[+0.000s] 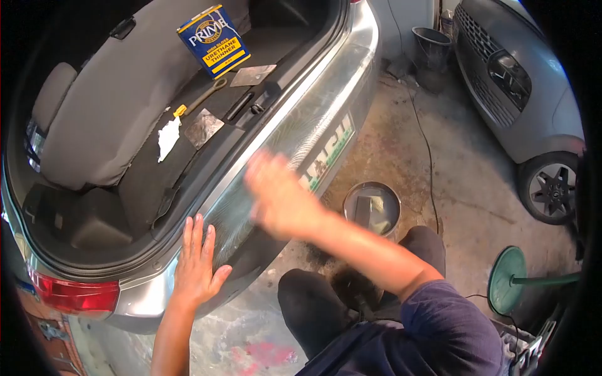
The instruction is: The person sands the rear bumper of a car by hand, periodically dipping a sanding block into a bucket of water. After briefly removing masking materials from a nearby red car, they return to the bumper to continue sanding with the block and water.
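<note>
My left hand lies on the silver car bumper, left of the middle, with its fingers stretched out. Across the bumper's upper face, my right hand is smeared by motion. Whether it holds anything is hidden by the blur. Wet-looking, swirled streaks mark the bumper around it. Just beyond the right hand is a licence plate with green on its lower part.
In the open trunk stand a blue-and-yellow thinner can, a yellow-tipped tool, a white scrap and metal plates. A round basin holds liquid and a block. A cable, black bucket, second car and green disc are right.
</note>
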Demonstrator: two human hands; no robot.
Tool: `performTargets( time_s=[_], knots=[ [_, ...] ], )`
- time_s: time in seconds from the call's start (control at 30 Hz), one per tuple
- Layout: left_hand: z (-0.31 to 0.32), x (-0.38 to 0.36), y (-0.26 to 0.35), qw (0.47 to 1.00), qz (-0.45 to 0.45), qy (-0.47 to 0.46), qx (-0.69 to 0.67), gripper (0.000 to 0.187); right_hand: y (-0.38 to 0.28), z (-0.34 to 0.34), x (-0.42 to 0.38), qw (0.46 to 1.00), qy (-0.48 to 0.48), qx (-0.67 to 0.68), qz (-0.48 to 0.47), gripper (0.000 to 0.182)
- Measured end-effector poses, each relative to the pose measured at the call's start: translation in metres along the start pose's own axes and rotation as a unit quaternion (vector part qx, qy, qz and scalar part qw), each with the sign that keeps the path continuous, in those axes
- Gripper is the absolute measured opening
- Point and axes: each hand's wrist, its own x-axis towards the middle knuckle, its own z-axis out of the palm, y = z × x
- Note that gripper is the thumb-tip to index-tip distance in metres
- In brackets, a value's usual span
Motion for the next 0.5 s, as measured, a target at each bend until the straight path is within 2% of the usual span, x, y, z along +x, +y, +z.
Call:
performTargets(
  time_s=[0.03, 0.1, 0.17, 0.2, 0.23, 0.3, 0.37, 0.4, 0.43, 0.5],
  knots=[
    [0.0, 0.0, 0.001, 1.0, 0.001, 0.0, 0.001, 0.089, -0.027, -0.003, -0.015, 0.986, -0.014, 0.132, -0.103, 0.079],
    [-0.002, -0.001, 0.001, 1.0, 0.002, -0.003, 0.001, 0.088, 0.007, -0.027, -0.008, 0.987, -0.109, 0.084, -0.084, 0.079],
    [-0.002, 0.0, 0.001, 1.0, 0.001, -0.001, -0.003, 0.087, 0.106, -0.007, -0.004, 0.995, 0.087, 0.002, -0.048, 0.073],
    [-0.001, 0.0, 0.001, 1.0, 0.0, 0.002, -0.007, 0.087, 0.125, -0.045, 0.009, 0.994, 0.033, 0.003, 0.106, 0.07],
    [-0.001, 0.002, 0.002, 1.0, -0.002, 0.003, -0.01, 0.086, 0.158, -0.037, 0.012, 0.986, 0.11, -0.017, 0.126, 0.069],
    [-0.001, 0.0, 0.002, 1.0, -0.004, 0.0, -0.011, 0.086, 0.132, -0.007, 0.019, 0.966, 0.174, -0.021, 0.192, 0.072],
    [0.001, 0.0, 0.0, 1.0, -0.011, -0.003, -0.009, 0.089, 0.037, 0.019, 0.009, 0.973, 0.138, 0.019, 0.185, 0.074],
    [0.003, 0.002, -0.002, 1.0, -0.003, 0.014, -0.016, 0.09, -0.027, 0.01, -0.005, 0.989, 0.072, 0.029, 0.125, 0.077],
    [0.004, 0.002, -0.004, 0.999, 0.003, 0.026, -0.025, 0.092, -0.073, 0.013, -0.018, 0.985, -0.001, 0.167, 0.044, 0.077],
    [0.003, 0.001, -0.003, 0.999, 0.008, 0.03, -0.035, 0.095, -0.095, 0.022, -0.027, 0.976, 0.009, 0.165, -0.141, 0.077]
  ],
)
